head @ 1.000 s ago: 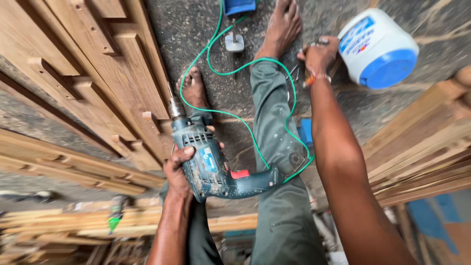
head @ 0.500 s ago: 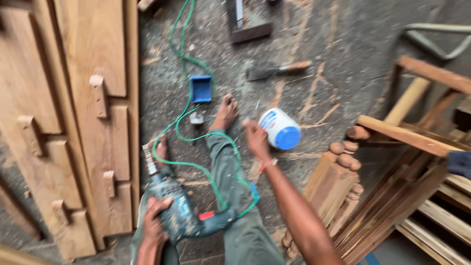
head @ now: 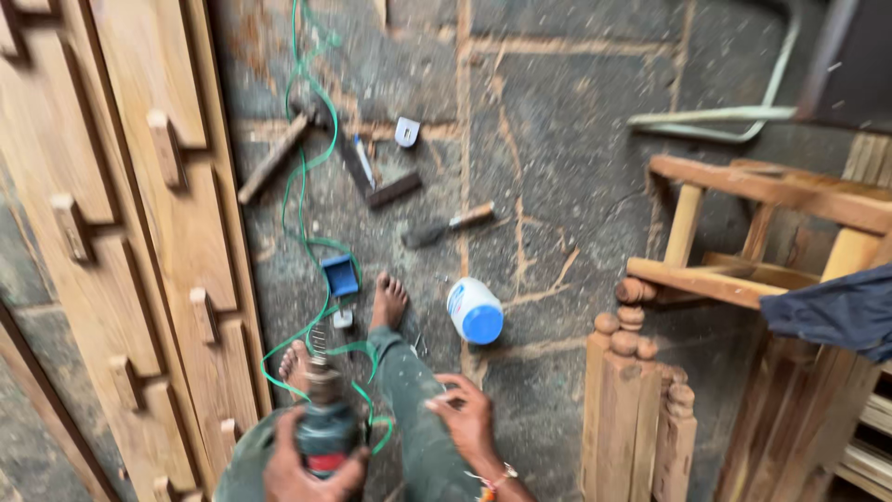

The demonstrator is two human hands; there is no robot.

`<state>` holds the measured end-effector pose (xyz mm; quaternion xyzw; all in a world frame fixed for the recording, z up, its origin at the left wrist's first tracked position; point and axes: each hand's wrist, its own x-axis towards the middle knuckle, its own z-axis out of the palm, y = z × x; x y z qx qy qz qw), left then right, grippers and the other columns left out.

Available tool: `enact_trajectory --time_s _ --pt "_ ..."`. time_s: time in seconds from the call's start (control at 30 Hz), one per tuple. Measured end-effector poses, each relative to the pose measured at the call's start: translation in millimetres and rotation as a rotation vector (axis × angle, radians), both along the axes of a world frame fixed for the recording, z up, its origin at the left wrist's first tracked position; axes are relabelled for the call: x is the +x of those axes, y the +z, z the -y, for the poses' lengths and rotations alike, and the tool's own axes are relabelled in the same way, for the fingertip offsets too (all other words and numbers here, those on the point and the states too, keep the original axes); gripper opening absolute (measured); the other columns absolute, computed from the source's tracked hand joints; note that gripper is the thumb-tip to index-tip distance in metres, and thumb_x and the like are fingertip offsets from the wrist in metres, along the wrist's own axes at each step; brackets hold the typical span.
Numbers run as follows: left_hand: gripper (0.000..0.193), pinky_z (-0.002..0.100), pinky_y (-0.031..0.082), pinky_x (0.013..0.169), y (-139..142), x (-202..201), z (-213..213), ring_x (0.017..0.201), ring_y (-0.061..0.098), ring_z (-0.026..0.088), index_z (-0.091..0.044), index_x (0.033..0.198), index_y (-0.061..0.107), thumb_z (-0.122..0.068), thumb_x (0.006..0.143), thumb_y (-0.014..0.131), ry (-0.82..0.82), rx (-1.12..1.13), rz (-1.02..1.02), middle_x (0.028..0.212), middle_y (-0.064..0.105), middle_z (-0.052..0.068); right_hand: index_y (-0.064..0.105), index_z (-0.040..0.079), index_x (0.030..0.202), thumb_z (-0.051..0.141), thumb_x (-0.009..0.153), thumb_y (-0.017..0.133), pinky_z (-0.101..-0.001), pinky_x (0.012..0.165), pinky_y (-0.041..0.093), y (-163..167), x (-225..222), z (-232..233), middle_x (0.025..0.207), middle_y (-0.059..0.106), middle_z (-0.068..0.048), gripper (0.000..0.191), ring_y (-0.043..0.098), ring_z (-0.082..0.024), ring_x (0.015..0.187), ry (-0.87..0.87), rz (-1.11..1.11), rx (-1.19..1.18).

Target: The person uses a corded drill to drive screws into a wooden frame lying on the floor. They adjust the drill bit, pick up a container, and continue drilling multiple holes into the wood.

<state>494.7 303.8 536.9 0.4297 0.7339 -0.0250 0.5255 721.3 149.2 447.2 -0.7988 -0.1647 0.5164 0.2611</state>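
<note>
Power drill [head: 321, 423] sits at lower left-centre of the frame, held over the person's lap. Long axis runs nearly vertical in the picture; the chuck end points toward the top of the frame, out toward the feet, and the dark teal body with a red patch faces the camera. The image is blurred here, so no bit can be made out.

Left hand [head: 307, 469] enters from the bottom edge and wraps the rear of the drill from below, fingers curled round both sides of the body: grip closed on the drill. Forearm is mostly out of frame.

Right hand [head: 465, 418] lies palm down at lower centre, fingers spread and slack on the knee of the grey-green trousers, holding nothing. Wrist bends toward the lower right and carries a bracelet.

Green cord [head: 307, 214] loops from the drill past the bare feet [head: 388, 302] and runs up the stone floor [head: 576, 158] to the top edge.

Just above the feet: a small blue box [head: 340, 275]. To the right of the feet: a white jar with a blue lid [head: 474, 311], lying on its side. Farther up the floor: a chisel [head: 446, 226] and a hammer [head: 272, 160].

Wooden door panels [head: 121, 232] fill the left side. Turned wooden posts [head: 632, 400] and a chair frame [head: 743, 232] stand at right.
</note>
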Motion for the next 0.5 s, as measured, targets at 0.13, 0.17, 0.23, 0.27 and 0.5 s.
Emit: enact_trajectory --time_s 0.13,0.17,0.23,0.27,0.5 --pt "0.087 0.043 0.062 0.083 51 78 -34 0.085 0.080 0.034 -0.023 0.128 0.058 -0.039 0.050 0.093 -0.122 -0.137 -0.056 0.090 0.079 0.015 0.066 0.006 0.124 0.000 0.082 0.077 -0.0268 0.066 0.059 -7 73 37 0.081 0.075 -0.005 0.044 0.068 -0.010 0.072 -0.260 -0.032 0.001" --pt "0.088 0.044 0.061 0.083 59 94 -44 0.088 0.079 0.034 -0.022 0.128 0.057 -0.037 0.049 0.093 -0.138 -0.112 -0.021 0.092 0.078 0.015 0.064 0.008 0.124 0.003 0.086 0.073 -0.0266 0.062 0.058 -8 87 45 0.076 0.076 -0.005 0.039 0.069 -0.010 0.067 -0.262 0.046 -0.079" --pt "0.090 0.046 0.060 0.085 68 121 -66 0.094 0.077 0.036 -0.020 0.129 0.055 -0.034 0.048 0.092 -0.169 -0.051 0.054 0.097 0.077 0.015 0.062 0.013 0.124 0.008 0.092 0.066 -0.0339 0.053 0.053 -7 106 56 0.065 0.071 -0.009 0.032 0.065 -0.018 0.057 -0.448 0.007 -0.244" --pt "0.091 0.046 0.059 0.086 69 132 -78 0.096 0.076 0.036 -0.020 0.130 0.054 -0.034 0.049 0.092 -0.202 -0.074 0.066 0.103 0.075 0.015 0.060 0.015 0.125 0.009 0.094 0.063 -0.0414 0.048 0.050 -4 112 59 0.059 0.064 -0.014 0.031 0.062 -0.026 0.051 -0.628 -0.115 -0.330" --pt "0.075 0.046 0.057 0.090 -12 207 -184 0.102 0.074 0.036 -0.015 0.123 0.055 -0.034 0.057 0.087 -0.220 -0.146 0.124 0.107 0.075 0.015 0.063 0.012 0.122 0.018 0.099 0.061 -0.0421 0.054 0.050 -40 193 -76 0.068 0.066 -0.015 0.024 0.063 -0.027 0.057 -0.465 -0.048 -0.576"
